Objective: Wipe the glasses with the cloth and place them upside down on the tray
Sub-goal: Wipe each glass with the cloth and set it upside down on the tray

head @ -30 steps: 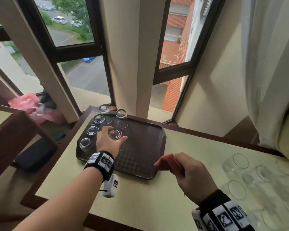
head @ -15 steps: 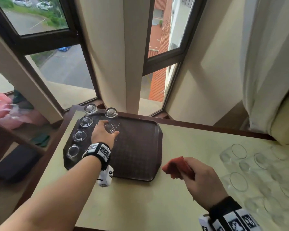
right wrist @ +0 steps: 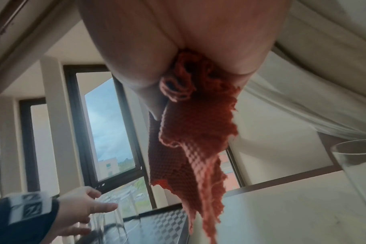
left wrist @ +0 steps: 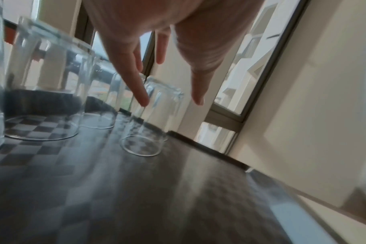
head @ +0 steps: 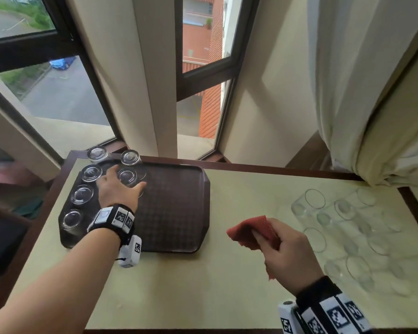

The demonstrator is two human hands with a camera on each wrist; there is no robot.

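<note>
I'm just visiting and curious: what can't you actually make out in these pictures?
- Head view: clear glasses at right overlap, so no sure count.
- Head view: left hand hides part of the tray.
- Right wrist view: right hand's fingers hidden behind palm and cloth.

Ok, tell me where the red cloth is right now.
In the head view the red cloth is gripped in the right hand above the table, between the tray and the unwiped glasses.

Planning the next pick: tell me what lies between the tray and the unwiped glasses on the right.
In the head view, only bare tabletop separates the tray from the unwiped glasses; the right hand holds the red cloth above it.
</note>
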